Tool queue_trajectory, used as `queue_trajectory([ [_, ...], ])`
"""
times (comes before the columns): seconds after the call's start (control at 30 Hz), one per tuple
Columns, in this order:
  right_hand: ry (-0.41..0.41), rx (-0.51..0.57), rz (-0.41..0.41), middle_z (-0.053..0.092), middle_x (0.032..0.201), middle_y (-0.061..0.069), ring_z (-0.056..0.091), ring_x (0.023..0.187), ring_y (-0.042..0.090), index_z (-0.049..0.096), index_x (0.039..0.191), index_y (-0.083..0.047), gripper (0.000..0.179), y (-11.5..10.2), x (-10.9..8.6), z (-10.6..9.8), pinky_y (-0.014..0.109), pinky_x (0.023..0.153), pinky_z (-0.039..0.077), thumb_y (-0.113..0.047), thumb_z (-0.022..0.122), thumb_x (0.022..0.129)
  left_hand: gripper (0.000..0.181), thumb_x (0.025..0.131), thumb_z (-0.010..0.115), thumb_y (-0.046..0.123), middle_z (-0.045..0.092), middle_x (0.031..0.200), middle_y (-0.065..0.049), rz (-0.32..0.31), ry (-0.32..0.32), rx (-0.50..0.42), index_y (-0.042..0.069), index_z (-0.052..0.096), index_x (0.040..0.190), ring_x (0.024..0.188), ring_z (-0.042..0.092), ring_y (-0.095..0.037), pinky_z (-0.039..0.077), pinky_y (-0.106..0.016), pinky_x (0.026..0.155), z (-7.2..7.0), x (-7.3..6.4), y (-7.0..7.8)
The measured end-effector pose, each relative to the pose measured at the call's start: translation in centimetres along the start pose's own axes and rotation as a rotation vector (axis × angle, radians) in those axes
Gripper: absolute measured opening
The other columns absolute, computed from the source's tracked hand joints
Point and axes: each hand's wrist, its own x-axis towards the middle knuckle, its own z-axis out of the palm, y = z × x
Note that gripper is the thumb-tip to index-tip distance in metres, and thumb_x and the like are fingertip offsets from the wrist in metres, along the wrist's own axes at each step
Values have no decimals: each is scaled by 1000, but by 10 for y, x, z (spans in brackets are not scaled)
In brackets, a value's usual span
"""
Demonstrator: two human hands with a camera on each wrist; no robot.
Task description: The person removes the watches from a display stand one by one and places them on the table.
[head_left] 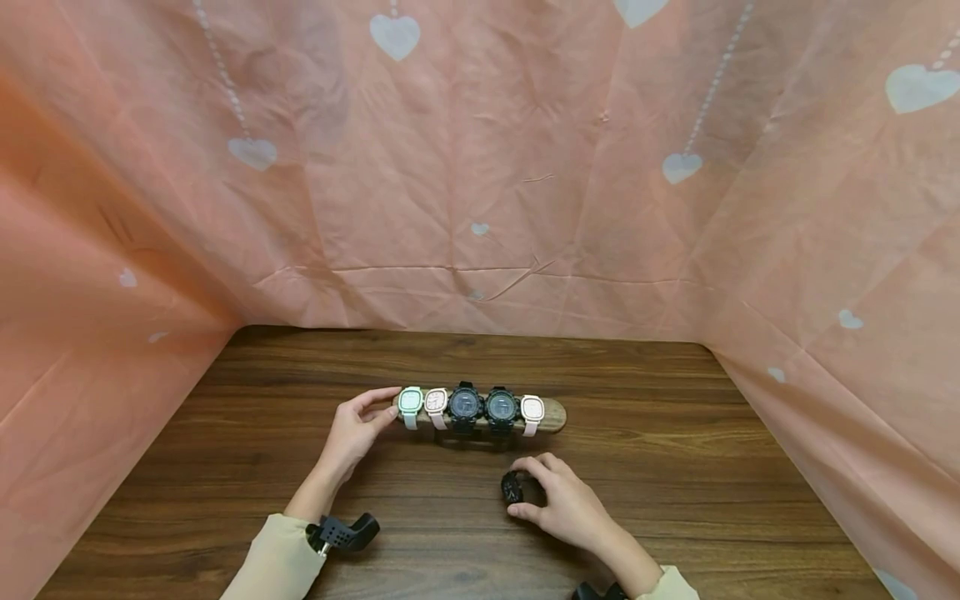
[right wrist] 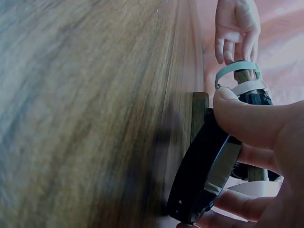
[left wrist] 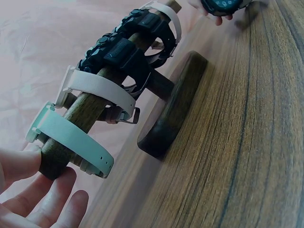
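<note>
A wooden watch stand point(head_left: 556, 415) carries a row of watches on its bar. From the left come a mint green watch point(head_left: 410, 401), a pale pink one point(head_left: 436, 402), two bulky black ones point(head_left: 465, 405) and another pale watch point(head_left: 532, 408). My left hand point(head_left: 351, 435) pinches the bar's left end, thumb on one side and fingers on the other, beside the mint strap point(left wrist: 76, 142). In front of the stand, my right hand point(head_left: 568, 504) holds one more black watch point(head_left: 512, 487) between thumb and fingers. Its curved black strap point(right wrist: 194, 171) fills the front of the right wrist view.
The stand's wooden base point(left wrist: 178, 111) rests on a brown wood-grain table point(head_left: 420, 533). Pink curtains point(head_left: 480, 167) with white hearts enclose the table at the back and both sides. A black wrist camera mount point(head_left: 345, 533) sits on the left forearm.
</note>
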Motion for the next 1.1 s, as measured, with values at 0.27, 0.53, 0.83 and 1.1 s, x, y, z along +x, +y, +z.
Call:
queue_trajectory([
  [0.27, -35, -64, -34, 51, 95, -2, 52, 93, 21, 60, 112, -20, 46, 2, 2, 1, 41, 61, 46, -42, 74, 74, 31, 86, 65, 6, 64, 108, -13, -3, -2, -4, 9, 64, 117, 92, 64, -23, 49, -43, 81, 1, 0, 0],
  [0.53, -78, -42, -32, 53, 99, -1, 50, 93, 19, 61, 115, -20, 46, 6, 2, 0, 39, 64, 45, -41, 74, 76, 31, 86, 65, 6, 64, 109, -13, -5, 0, -11, 8, 64, 118, 90, 64, -18, 50, -41, 81, 0, 0, -1],
  [0.83, -77, -8, -40, 54, 104, -1, 50, 97, 18, 60, 117, -18, 48, 8, -2, -4, 40, 70, 47, -41, 73, 77, 31, 87, 64, 5, 64, 109, -15, -2, 3, -18, 8, 63, 118, 89, 64, -15, 50, -37, 80, 1, 0, 0],
  [1.1, 36, 14, 2, 56, 105, -5, 54, 100, 17, 62, 114, -16, 45, 12, -4, -11, 42, 75, 49, -40, 73, 77, 31, 86, 65, 6, 64, 109, -16, -4, 16, -17, 8, 64, 118, 89, 64, -15, 50, -32, 78, 2, 0, -1],
])
